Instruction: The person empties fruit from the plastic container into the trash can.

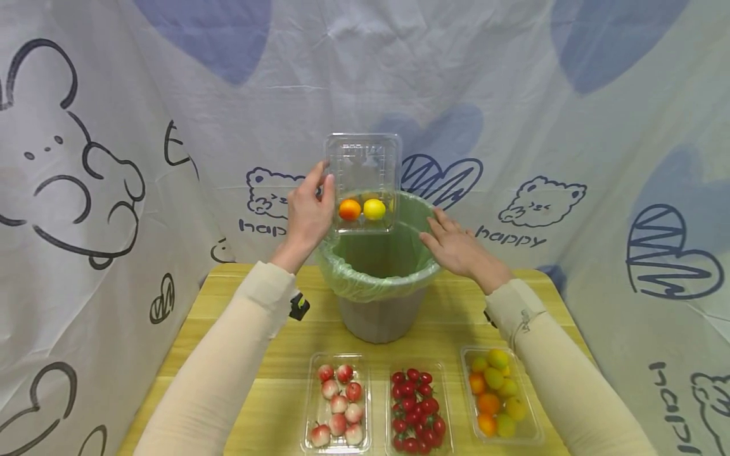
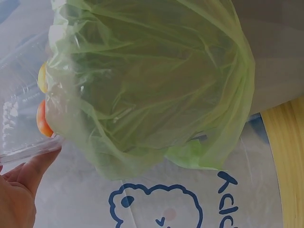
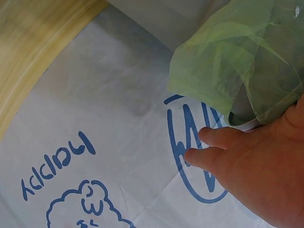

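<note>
My left hand (image 1: 310, 212) grips the left edge of a clear plastic box (image 1: 365, 158), held tilted up over the back left of a bin (image 1: 379, 313). An orange-red fruit (image 1: 350, 209) and a yellow fruit (image 1: 374, 209) show at the box's lower end. The bin is lined with a thin green plastic bag (image 1: 356, 285) folded over its rim. At the rim's right side rests my right hand (image 1: 456, 247), fingers extended. In the left wrist view the bag (image 2: 156, 85) covers part of the box (image 2: 21, 109).
Along the table's front stand three clear boxes: one with small red-and-white fruits (image 1: 339, 403), one with cherry tomatoes (image 1: 416, 405), one with orange and yellow-green fruits (image 1: 493, 386). A printed cloth (image 1: 513, 126) hangs behind and beside the wooden table (image 1: 228, 285).
</note>
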Tool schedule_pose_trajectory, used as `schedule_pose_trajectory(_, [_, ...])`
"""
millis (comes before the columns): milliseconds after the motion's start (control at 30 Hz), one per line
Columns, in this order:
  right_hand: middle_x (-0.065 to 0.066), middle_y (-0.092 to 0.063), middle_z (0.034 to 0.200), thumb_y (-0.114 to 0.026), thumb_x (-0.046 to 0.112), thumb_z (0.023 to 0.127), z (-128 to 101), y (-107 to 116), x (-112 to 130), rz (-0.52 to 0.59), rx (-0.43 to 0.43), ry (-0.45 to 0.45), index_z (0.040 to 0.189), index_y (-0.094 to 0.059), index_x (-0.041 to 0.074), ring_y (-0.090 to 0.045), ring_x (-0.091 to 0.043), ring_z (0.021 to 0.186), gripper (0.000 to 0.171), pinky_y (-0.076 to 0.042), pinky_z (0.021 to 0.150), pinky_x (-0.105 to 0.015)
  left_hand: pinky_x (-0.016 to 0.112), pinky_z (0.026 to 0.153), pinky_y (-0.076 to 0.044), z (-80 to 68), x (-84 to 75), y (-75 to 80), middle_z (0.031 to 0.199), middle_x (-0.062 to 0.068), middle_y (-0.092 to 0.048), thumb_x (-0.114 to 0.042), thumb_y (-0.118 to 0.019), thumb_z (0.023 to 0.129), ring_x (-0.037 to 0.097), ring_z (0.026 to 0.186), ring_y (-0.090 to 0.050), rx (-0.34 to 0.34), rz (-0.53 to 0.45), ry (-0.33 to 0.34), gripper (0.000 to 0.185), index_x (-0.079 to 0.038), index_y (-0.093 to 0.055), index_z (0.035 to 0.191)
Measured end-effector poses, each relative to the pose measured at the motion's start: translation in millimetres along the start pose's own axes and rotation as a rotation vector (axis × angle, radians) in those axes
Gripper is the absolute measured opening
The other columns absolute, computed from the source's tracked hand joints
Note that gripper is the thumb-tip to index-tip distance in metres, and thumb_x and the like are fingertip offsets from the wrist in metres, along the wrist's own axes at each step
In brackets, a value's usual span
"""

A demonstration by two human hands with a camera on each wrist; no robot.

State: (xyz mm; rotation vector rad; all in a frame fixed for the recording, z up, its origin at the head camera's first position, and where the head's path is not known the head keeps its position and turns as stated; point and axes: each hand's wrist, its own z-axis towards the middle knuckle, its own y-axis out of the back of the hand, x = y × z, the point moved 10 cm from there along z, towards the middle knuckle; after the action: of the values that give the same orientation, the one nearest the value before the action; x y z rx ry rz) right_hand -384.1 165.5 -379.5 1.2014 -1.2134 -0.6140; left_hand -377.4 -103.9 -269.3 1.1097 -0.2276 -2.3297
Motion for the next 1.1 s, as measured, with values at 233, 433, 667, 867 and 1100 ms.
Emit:
schedule_pose_trajectory(233, [-0.011, 0.012, 0.178, -0.015, 0.055, 0.113, 2, -2, -2, -0.010, 0.008, -0.002, 0.168, -0.009, 0.004, 0.001, -0.047, 0.163, 0.076, -0.002, 0.130, -0.071, 0.029, 0.060, -0.059, -3.5, -6.1, -2.9, 0.134, 0.021, -0.071, -0.017, -0.054, 0.110, 0.032, 0.068, -0.072, 0.027, -0.006, -0.028, 0.040, -0.005, -0.059, 0.147])
schedule_pose_trajectory(433, [-0.011, 0.012, 0.178, -0.016, 0.054, 0.113, 1, -2, -2, -0.009, 0.011, -0.001, 0.169, -0.009, 0.004, 0.001, -0.046, 0.163, 0.075, -0.003, 0.130, -0.070, 0.044, 0.081, -0.067, -3.7, -9.3, -2.8, 0.136, 0.022, -0.070, -0.016, -0.054, 0.110, 0.037, 0.094, -0.079, 0.011, -0.018, -0.063, 0.039, -0.003, -0.060, 0.146])
schedule_pose_trajectory(667, [-0.010, 0.014, 0.178, -0.016, 0.053, 0.113, 2, -3, -4, -0.007, 0.014, -0.008, 0.169, -0.008, 0.005, 0.002, -0.045, 0.163, 0.074, -0.002, 0.130, -0.070, 0.045, 0.082, -0.067, -3.5, -11.2, -2.5, 0.135, 0.024, -0.070, -0.015, -0.054, 0.110, 0.039, 0.095, -0.078, -0.004, -0.017, -0.089, 0.039, -0.001, -0.059, 0.146])
schedule_pose_trajectory(867, [-0.010, 0.014, 0.178, -0.016, 0.054, 0.113, 1, -2, -3, -0.006, 0.019, -0.009, 0.169, -0.007, 0.005, 0.002, -0.045, 0.163, 0.074, -0.003, 0.130, -0.070, 0.046, 0.086, -0.066, -3.5, -11.9, -1.3, 0.136, 0.023, -0.069, -0.015, -0.054, 0.110, 0.039, 0.099, -0.077, -0.023, -0.018, -0.107, 0.040, 0.000, -0.059, 0.146])
schedule_pose_trajectory(1100, [-0.012, 0.011, 0.178, -0.017, 0.054, 0.113, 1, -3, -2, -0.005, 0.013, -0.003, 0.169, -0.009, 0.005, -0.001, -0.046, 0.163, 0.074, -0.004, 0.130, -0.071, 0.046, 0.091, -0.065, -3.6, -12.6, -1.0, 0.138, 0.023, -0.068, -0.015, -0.053, 0.110, 0.039, 0.112, -0.074, -0.026, -0.019, -0.108, 0.040, 0.000, -0.058, 0.147])
